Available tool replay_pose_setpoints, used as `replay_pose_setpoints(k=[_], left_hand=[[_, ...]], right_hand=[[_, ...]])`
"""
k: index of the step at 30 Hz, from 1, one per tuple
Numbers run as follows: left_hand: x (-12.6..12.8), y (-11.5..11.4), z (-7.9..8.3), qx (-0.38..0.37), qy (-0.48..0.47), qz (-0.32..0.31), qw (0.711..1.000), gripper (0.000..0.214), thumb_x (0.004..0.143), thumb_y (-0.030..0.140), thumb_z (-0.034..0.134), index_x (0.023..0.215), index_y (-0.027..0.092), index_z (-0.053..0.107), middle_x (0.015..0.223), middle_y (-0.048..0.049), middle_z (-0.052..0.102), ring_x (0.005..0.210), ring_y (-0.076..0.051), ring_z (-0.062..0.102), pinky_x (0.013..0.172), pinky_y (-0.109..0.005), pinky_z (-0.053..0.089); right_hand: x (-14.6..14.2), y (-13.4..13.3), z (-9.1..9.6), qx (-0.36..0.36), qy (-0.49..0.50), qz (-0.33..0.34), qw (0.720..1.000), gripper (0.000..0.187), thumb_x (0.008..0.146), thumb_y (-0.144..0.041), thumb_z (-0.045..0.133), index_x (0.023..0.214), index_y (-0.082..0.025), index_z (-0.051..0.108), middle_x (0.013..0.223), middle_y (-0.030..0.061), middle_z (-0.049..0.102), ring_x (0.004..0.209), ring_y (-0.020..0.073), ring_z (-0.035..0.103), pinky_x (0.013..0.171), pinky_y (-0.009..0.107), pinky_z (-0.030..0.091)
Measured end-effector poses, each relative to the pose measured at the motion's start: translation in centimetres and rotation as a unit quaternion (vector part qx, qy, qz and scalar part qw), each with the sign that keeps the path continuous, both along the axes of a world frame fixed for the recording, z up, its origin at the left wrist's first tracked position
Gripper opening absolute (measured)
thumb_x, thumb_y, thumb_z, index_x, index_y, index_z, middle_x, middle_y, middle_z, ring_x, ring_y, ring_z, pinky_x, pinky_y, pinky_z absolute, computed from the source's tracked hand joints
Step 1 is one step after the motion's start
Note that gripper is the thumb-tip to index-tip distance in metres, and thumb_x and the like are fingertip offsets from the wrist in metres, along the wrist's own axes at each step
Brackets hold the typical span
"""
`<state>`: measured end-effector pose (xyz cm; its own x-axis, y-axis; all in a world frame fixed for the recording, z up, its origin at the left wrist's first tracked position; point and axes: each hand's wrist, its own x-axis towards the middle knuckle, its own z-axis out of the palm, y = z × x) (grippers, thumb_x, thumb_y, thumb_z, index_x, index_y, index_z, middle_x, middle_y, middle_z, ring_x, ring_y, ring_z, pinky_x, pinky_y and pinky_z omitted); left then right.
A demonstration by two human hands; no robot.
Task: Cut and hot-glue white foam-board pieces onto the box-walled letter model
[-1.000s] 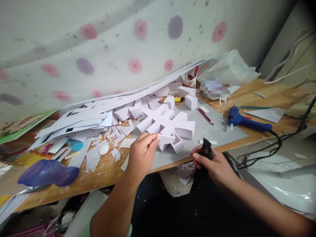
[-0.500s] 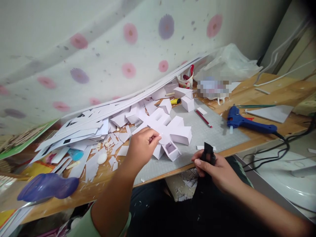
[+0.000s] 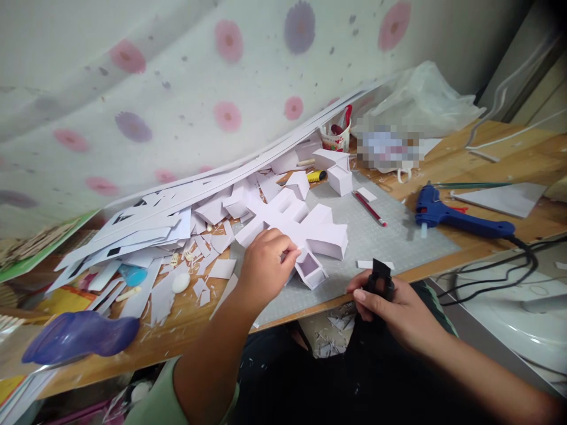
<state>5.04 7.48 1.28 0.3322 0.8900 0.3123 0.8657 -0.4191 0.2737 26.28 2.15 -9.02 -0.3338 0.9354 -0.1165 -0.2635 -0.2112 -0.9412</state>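
Observation:
A white paper model [image 3: 305, 227] made of joined open boxes lies on a grey cutting mat [image 3: 376, 239]. My left hand [image 3: 266, 265] rests on the model's near edge, fingers curled and pinching the paper wall beside a small open box [image 3: 310, 268]. My right hand [image 3: 392, 307] sits at the table's front edge, closed around a small black tool [image 3: 381, 274] whose tip sticks up above the fingers. A thin white paper strip [image 3: 374, 264] lies on the mat just beyond that hand.
White paper offcuts [image 3: 168, 230] pile up to the left against a flowered cloth. A blue glue gun [image 3: 456, 215] with its cable lies at right, a red pencil [image 3: 370, 209] on the mat, a cup [image 3: 335, 139] behind, a purple object [image 3: 75, 336] at left.
My left hand, which held a small paper piece up near the model, has come down onto the model's near edge. The right hand has stayed at the table edge with the black tool.

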Motion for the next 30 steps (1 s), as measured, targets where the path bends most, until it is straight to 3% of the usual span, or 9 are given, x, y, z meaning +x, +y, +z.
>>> replay_pose_setpoints(k=[14, 25, 30], left_hand=[[0.3, 0.5, -0.9, -0.03, 0.03, -0.029, 0.999, 0.021, 0.079, 0.011, 0.061, 0.06, 0.017, 0.055, 0.067, -0.0006, 0.054, 0.07, -0.016, 0.049, 0.065, -0.029, 0.038], [0.6, 0.2, -1.2, -0.047, -0.003, 0.017, 0.999, 0.016, 0.073, 0.008, 0.06, 0.065, 0.019, 0.052, 0.071, 0.0005, 0.053, 0.071, -0.015, 0.052, 0.065, -0.027, 0.041], [0.6, 0.3, -1.1, -0.068, -0.016, 0.018, 0.997, 0.017, 0.077, 0.013, 0.059, 0.063, 0.019, 0.052, 0.069, 0.001, 0.053, 0.068, -0.014, 0.052, 0.062, -0.026, 0.041]], right_hand=[[0.3, 0.1, 0.5, -0.007, -0.035, 0.025, 0.999, 0.033, 0.079, -0.048, 0.065, 0.086, -0.016, 0.06, 0.061, -0.0031, 0.049, 0.055, 0.0107, 0.046, 0.054, 0.025, 0.038], [0.4, 0.1, 0.9, 0.006, -0.053, 0.037, 0.998, 0.032, 0.079, -0.047, 0.063, 0.086, -0.016, 0.06, 0.061, -0.0024, 0.049, 0.056, 0.0119, 0.047, 0.054, 0.026, 0.041], [0.4, 0.1, 1.0, 0.004, -0.066, 0.032, 0.997, 0.032, 0.079, -0.049, 0.062, 0.085, -0.017, 0.06, 0.06, -0.0021, 0.048, 0.055, 0.0126, 0.047, 0.054, 0.027, 0.041]])
